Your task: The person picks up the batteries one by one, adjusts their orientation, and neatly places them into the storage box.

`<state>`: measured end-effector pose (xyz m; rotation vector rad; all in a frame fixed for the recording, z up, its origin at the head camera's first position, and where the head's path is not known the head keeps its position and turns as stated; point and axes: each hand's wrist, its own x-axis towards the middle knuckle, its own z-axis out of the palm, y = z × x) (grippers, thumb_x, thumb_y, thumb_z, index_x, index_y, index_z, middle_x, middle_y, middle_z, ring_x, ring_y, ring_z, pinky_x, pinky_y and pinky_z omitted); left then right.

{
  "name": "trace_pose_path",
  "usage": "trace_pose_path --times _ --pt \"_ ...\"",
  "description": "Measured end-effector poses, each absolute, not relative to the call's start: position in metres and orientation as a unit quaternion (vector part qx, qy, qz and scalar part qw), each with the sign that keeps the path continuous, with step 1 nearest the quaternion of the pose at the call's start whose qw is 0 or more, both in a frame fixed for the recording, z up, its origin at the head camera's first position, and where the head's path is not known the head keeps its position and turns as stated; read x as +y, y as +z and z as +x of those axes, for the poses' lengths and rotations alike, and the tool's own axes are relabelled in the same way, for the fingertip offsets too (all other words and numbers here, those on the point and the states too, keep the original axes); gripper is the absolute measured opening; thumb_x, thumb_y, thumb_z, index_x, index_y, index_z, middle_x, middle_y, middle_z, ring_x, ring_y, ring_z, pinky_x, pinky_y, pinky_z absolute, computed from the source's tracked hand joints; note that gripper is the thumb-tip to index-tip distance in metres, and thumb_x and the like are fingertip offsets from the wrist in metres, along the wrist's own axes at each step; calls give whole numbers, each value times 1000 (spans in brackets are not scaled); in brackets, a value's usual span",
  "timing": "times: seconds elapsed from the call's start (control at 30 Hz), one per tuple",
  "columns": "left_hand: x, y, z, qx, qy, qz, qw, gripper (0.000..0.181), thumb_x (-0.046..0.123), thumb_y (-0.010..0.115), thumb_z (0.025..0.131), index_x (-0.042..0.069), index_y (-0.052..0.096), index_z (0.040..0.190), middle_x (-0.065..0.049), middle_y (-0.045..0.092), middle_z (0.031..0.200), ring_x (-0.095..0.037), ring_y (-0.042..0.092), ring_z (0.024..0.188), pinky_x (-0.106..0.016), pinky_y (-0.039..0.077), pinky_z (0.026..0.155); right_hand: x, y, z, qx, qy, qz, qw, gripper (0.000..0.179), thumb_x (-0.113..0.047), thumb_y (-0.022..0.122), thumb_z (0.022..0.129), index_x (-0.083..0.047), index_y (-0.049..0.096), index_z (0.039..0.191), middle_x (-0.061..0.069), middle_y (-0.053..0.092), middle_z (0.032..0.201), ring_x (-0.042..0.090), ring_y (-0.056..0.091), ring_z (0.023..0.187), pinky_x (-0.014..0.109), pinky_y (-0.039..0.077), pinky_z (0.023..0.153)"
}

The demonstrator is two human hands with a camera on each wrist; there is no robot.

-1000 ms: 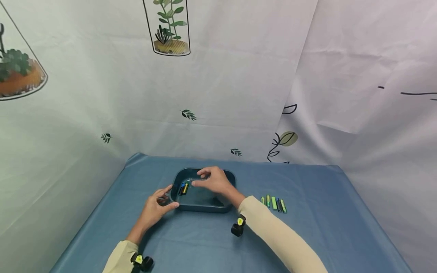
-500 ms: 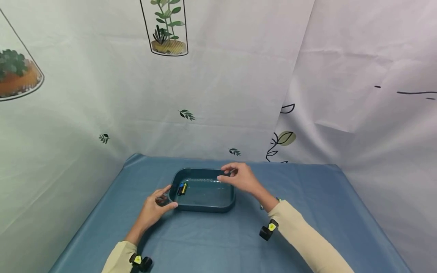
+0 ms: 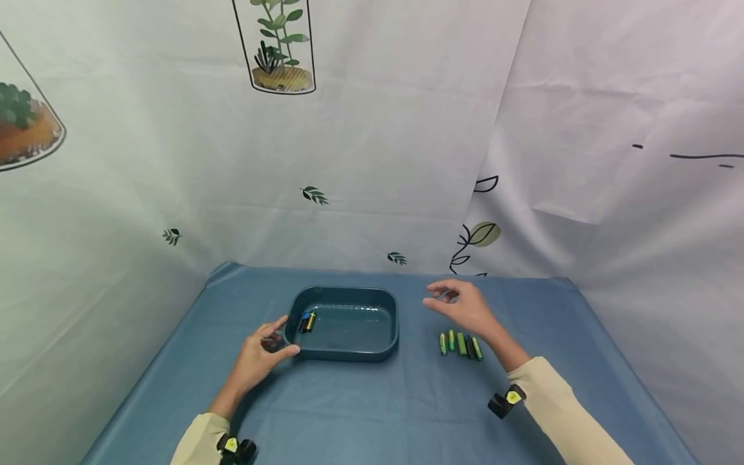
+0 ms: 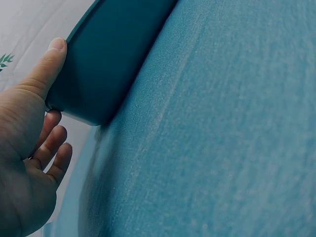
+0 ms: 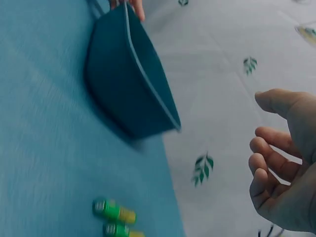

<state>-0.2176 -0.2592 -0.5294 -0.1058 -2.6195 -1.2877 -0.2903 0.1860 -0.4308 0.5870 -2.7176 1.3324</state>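
Left hand (image 3: 252, 361), thumb and forefinger holding the left end of a dark tray (image 3: 349, 355); two batteries (image 3: 310, 322) inside, at its left. Five batteries (image 3: 462, 344) on blue cloth (image 3: 372, 413); right hand (image 3: 469, 313) just beyond, fingers loosely curved, holding nothing. Step, seemingly: reaching for another, calling for a fingertip pinch.
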Motion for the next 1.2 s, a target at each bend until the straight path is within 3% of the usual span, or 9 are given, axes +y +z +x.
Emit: trace_pose_path --times 0.23,0.57,0.9,1.2 --pt "-259 -527 -217 -891 -439 -35 106 78 34 85 86 12 51 152 -17 59 132 -30 62 105 -51 52 87 222 -443 -286 -893 412 179 43 41 -40 76 93 -14 72 126 12 69 114 19 64 92 36 54 72" --pt "-261 -530 -219 -890 -440 -40 108 79 36 86 84 13 51 152 -18 60 131 -32 63 106 -53 53 88 257 -463 -282 -907 392 143 49 43 -38 76 94 -11 71 127 12 69 116 23 63 96 40 53 76" --pt "-261 -529 -218 -891 -440 -37 106 79 37 86 84 13 52 152 -18 59 132 -33 63 107 -53 53 88 284 -487 -280 -908 379 170 55 44 -32 76 94 -5 70 129 16 70 119 16 63 91 32 52 70" --pt "-261 -530 -219 -889 -443 -39 104 80 37 85 84 14 51 152 -17 59 131 -32 63 107 -52 53 88 290 -507 -278 -905 379 189 49 48 -31 77 94 -6 68 133 12 69 120 16 62 94 31 55 77"
